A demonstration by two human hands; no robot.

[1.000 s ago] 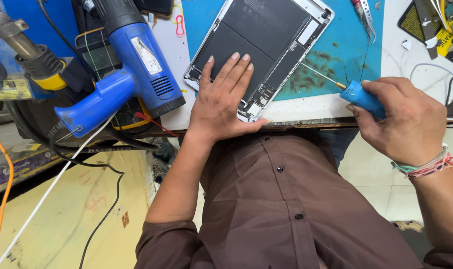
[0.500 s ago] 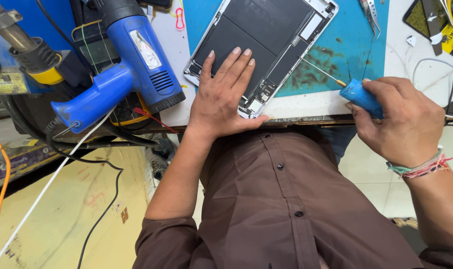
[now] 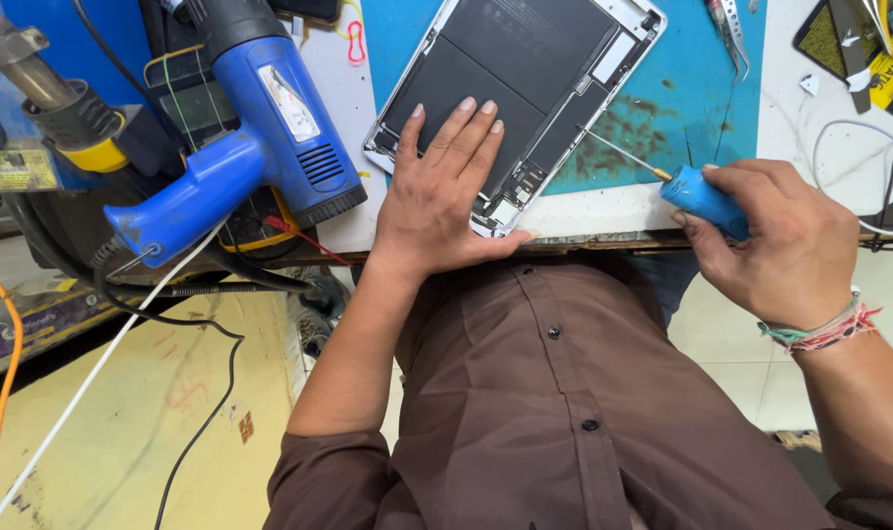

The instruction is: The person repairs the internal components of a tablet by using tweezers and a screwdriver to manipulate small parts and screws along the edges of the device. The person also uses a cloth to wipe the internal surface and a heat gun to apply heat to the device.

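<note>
An opened tablet (image 3: 549, 69) with a silver frame and black battery cells lies tilted on a teal work mat (image 3: 702, 108). My left hand (image 3: 444, 196) rests flat on the tablet's near corner, fingers spread over the black cells. My right hand (image 3: 775, 236) grips a blue-handled screwdriver (image 3: 702, 193) at the bench's front edge. Its thin shaft points left, and the tip touches the tablet's right side near the small circuit parts.
A blue heat gun (image 3: 260, 137) lies on the bench left of the tablet, over a yellow-edged meter (image 3: 260, 221). Tweezers (image 3: 729, 27) lie at the top of the mat. Cables hang off the bench's left and right ends. Below are my brown shirt and the floor.
The view has shifted slightly. Both hands keep nearly the same places; the screwdriver tip stays at the tablet's right side.
</note>
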